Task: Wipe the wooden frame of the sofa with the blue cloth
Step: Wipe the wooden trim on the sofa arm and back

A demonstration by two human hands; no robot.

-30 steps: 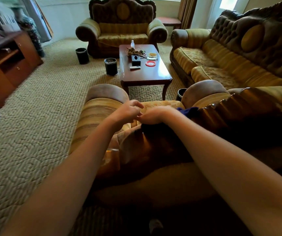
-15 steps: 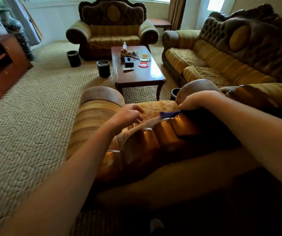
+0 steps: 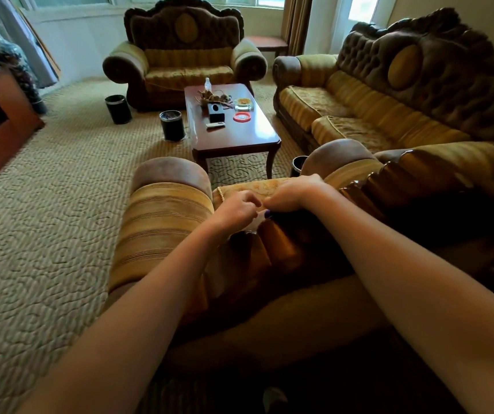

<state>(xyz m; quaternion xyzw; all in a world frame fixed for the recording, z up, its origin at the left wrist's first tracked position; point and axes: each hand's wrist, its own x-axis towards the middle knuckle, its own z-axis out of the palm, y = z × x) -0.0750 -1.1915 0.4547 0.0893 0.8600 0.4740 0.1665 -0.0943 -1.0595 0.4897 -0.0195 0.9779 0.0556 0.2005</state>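
No legible writing; right hand (image 3: 295, 192) covers the blue cloth (image 3: 267, 214) on the wooden frame (image 3: 287, 243), grip unclear; left hand (image 3: 236, 209) curled, contents unclear.

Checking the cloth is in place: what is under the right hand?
Under the right hand, only a small blue cloth corner peeks out on the carved wooden sofa frame; the hand covers the rest.

Single head view, looking forward and down, close over sofa frame (image 3: 284, 249)

You have no readable text here: no words, labels, brands or numbers can be made out on the table (image 3: 239, 138) items or the furniture.
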